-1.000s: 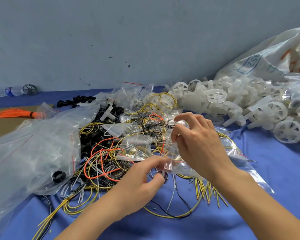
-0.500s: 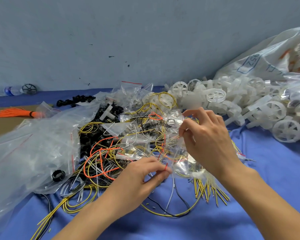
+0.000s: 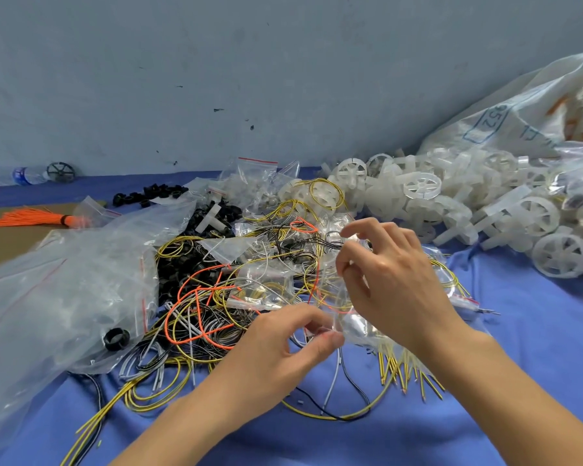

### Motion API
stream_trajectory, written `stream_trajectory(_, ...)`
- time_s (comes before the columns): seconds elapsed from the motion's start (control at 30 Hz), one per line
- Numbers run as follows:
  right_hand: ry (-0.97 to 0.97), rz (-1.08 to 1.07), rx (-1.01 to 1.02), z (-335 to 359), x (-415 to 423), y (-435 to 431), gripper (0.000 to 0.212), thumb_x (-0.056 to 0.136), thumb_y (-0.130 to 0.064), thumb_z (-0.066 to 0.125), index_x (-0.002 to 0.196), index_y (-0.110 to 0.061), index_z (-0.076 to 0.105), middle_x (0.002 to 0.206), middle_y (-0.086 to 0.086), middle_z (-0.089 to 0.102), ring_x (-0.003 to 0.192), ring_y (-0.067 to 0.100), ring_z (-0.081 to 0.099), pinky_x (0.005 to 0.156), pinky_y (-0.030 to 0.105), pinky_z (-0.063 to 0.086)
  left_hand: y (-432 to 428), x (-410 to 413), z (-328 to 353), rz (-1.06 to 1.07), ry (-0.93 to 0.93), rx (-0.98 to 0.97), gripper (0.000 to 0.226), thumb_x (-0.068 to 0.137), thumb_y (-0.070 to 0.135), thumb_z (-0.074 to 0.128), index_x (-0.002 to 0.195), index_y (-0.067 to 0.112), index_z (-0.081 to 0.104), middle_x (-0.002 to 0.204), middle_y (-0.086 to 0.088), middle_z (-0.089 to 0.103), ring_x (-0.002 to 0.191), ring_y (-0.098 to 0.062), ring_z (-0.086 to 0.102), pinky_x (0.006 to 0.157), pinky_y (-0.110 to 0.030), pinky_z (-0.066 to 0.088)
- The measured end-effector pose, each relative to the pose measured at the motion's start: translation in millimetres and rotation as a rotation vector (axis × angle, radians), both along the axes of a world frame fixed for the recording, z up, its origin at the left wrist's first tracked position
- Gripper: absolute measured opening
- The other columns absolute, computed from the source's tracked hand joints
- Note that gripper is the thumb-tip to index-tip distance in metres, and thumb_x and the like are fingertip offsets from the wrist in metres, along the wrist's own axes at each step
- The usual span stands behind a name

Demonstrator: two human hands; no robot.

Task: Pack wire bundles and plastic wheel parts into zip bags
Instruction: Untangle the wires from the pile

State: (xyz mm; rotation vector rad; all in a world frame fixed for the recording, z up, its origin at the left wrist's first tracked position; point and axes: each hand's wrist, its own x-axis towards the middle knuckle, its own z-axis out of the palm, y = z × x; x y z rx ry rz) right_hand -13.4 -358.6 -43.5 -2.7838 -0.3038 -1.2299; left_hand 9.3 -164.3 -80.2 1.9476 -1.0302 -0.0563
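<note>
My left hand [image 3: 283,344] pinches the lower edge of a small clear zip bag [image 3: 354,326] between thumb and forefinger, palm down, forearm coming in from the near edge of the blue cloth [image 3: 535,364]. My right hand [image 3: 391,280] arches above it, wrist cocked, fingers curled; thumb and fingertips seem to nip the bag's upper edge, though the film is too clear for me to be sure where it ends. I judge I am working the bag's mouth, either opening it or pressing the zip along. Next I need to keep both edges taut and line the strip up before running my fingers along it.

Yellow wire ends [image 3: 408,375] fan out just below the bag, on the cloth near my right wrist. Beyond my hands lies the tangle of loose wires [image 3: 196,317], yellow, orange, grey and black, at the middle of the cloth. The white plastic wheels [image 3: 421,186] are heaped toward the far right corner. A big clear bag [image 3: 58,297] sprawls along the left edge.
</note>
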Motion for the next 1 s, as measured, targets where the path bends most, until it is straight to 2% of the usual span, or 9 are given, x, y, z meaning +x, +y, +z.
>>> stream_trajectory(0.1,0.003,-0.002,-0.008,-0.8,-0.2,-1.3,0.015,0.086,-0.018,0.046,0.081,-0.019,0.060,0.113,0.002,0.059,0.095,0.026,0.055,0.084,0.038,0.039,0.2,-2.9,1.8,-0.002,0.058,-0.040,0.023,0.094,0.053,0.054,0.094,0.032,0.064,0.091,0.013,0.066,0.092,-0.010,0.063,0.081,-0.025,0.048)
stream_trajectory(0.2,0.005,-0.011,-0.007,-0.6,-0.4,-3.0,0.014,0.086,-0.017,0.047,0.081,-0.019,0.060,0.113,0.002,0.060,0.094,0.027,0.055,0.084,0.038,0.039,0.5,-2.7,1.1,0.024,0.085,-0.043,0.019,0.095,0.047,0.056,0.092,0.031,0.066,0.090,0.012,0.068,0.090,-0.009,0.063,0.079,-0.024,0.048)
stream_trajectory(0.3,-0.009,-0.016,0.011,0.4,-0.4,-4.5,0.014,0.086,-0.017,0.048,0.081,-0.019,0.061,0.113,0.002,0.060,0.093,0.027,0.055,0.084,0.038,0.038,1.6,-1.0,-0.3,0.056,0.081,-0.026,0.015,0.095,0.039,0.058,0.088,0.029,0.066,0.087,0.013,0.068,0.087,-0.005,0.063,0.078,-0.013,0.043)
stream_trajectory(0.43,-0.018,0.001,0.017,1.2,-1.4,-2.6,0.015,0.087,-0.017,0.046,0.081,-0.019,0.060,0.112,0.002,0.060,0.093,0.026,0.055,0.084,0.038,0.039,2.1,0.0,-1.5,0.049,0.079,0.007,0.017,0.095,0.040,0.058,0.085,0.027,0.064,0.084,0.011,0.066,0.083,-0.005,0.060,0.077,-0.017,0.043)
stream_trajectory(0.6,0.009,0.040,0.000,-0.4,-2.8,-0.5,0.016,0.086,-0.016,0.045,0.080,-0.018,0.060,0.112,0.003,0.060,0.093,0.028,0.057,0.083,0.039,0.040,2.0,0.5,-4.5,0.009,0.073,0.042,0.016,0.095,0.037,0.059,0.082,0.028,0.062,0.081,0.014,0.063,0.079,-0.001,0.057,0.074,-0.011,0.039)
stream_trajectory(0.7,0.049,0.061,0.005,-2.1,-3.2,-0.4,0.016,0.087,-0.016,0.045,0.081,-0.018,0.060,0.112,0.003,0.059,0.094,0.028,0.058,0.083,0.039,0.041,3.2,2.0,-2.4,-0.019,0.088,0.069,0.021,0.096,0.045,0.054,0.086,0.029,0.063,0.081,0.016,0.063,0.079,-0.001,0.058,0.073,-0.014,0.041)
stream_trajectory(0.8,0.072,0.113,0.004,-3.9,-4.8,0.9,0.017,0.088,-0.016,0.044,0.081,-0.019,0.059,0.110,0.002,0.059,0.092,0.027,0.057,0.081,0.039,0.041,4.5,11.6,1.5,0.079,0.093,-0.030,0.028,0.099,0.050,0.045,0.096,0.030,0.066,0.090,0.011,0.068,0.088,-0.005,0.063,0.078,-0.022,0.047)
stream_trajectory(0.87,0.080,0.168,-0.017,-6.1,-6.4,4.4,0.016,0.088,-0.015,0.045,0.081,-0.019,0.059,0.110,0.001,0.059,0.092,0.026,0.056,0.082,0.039,0.042,3.6,22.6,2.7,0.225,-0.008,-0.035,0.018,0.098,0.045,0.051,0.103,0.033,0.062,0.095,0.013,0.066,0.090,-0.002,0.061,0.074,-0.017,0.044)
stream_trajectory(1.0,0.068,0.269,-0.041,-11.9,-10.2,13.9,0.017,0.091,-0.015,0.045,0.082,-0.018,0.059,0.108,0.001,0.059,0.089,0.023,0.055,0.081,0.040,0.044,-4.4,33.7,-1.7,0.345,-0.280,0.258,0.031,0.093,0.048,0.054,0.119,0.033,0.053,0.109,0.016,0.054,0.105,-0.002,0.050,0.091,-0.025,0.039)
